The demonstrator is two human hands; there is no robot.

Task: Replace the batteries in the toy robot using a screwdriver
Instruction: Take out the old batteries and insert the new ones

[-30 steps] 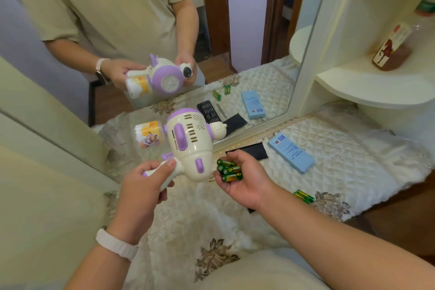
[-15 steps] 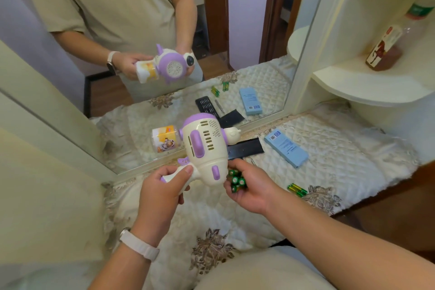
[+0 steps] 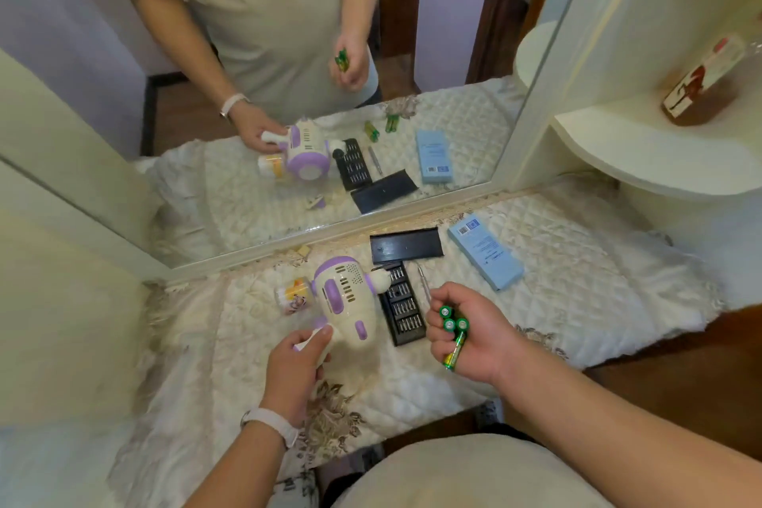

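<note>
The white and purple toy robot (image 3: 344,301) lies low over the quilted cloth, its yellow-labelled end pointing left. My left hand (image 3: 297,363) grips its near end. To the right, apart from the toy, my right hand (image 3: 474,332) is closed around several green batteries (image 3: 452,328). A thin silver screwdriver (image 3: 424,285) lies on the cloth just beyond my right hand, beside the open black bit case (image 3: 402,307).
The bit case's black lid (image 3: 406,245) and a light blue box (image 3: 484,254) lie near the mirror (image 3: 288,95). A small cream part (image 3: 304,250) sits by the mirror frame. A bottle (image 3: 701,82) stands on the shelf at right. The mirror reflects me and the table.
My left hand has lowered the toy robot down to the cloth. My right hand has pulled away from it to the right, still holding the batteries.
</note>
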